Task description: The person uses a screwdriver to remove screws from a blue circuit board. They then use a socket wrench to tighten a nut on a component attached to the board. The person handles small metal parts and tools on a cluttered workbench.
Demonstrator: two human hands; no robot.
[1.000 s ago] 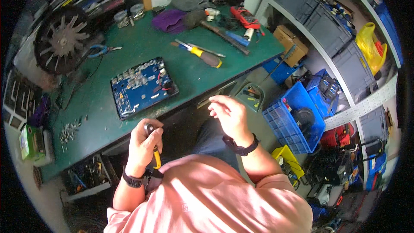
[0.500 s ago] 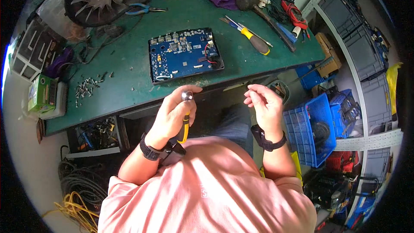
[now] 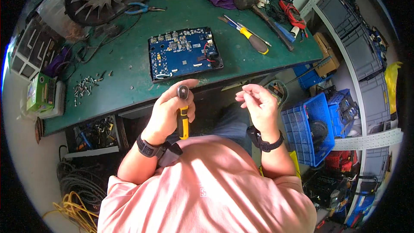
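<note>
My left hand (image 3: 169, 111) is closed around a ratchet wrench (image 3: 184, 123) with a yellow-and-black handle and a round metal head. The handle points down toward my body; the head faces up at the index finger. Thumb and fingertips of my right hand (image 3: 262, 108) are pinched together in the air, right of the wrench; whatever they hold is too small to make out. Beyond both hands, at the bench's front edge, lies a blue circuit board (image 3: 183, 56) in a black case, with red wires (image 3: 207, 57) at its right side.
Loose screws (image 3: 84, 86) lie on the green bench (image 3: 125, 51) at left. A yellow-and-grey screwdriver (image 3: 254, 41), a hammer (image 3: 271, 23) and blue pliers (image 3: 144, 8) lie farther back. Blue crates (image 3: 308, 129) stand at right, beside a shelf; an opened drawer (image 3: 92, 136) sits below left.
The ratchet wrench has turned in my left hand, so its handle shows more and its head tips toward me. My right hand has shifted slightly left, its fingertips closer together.
</note>
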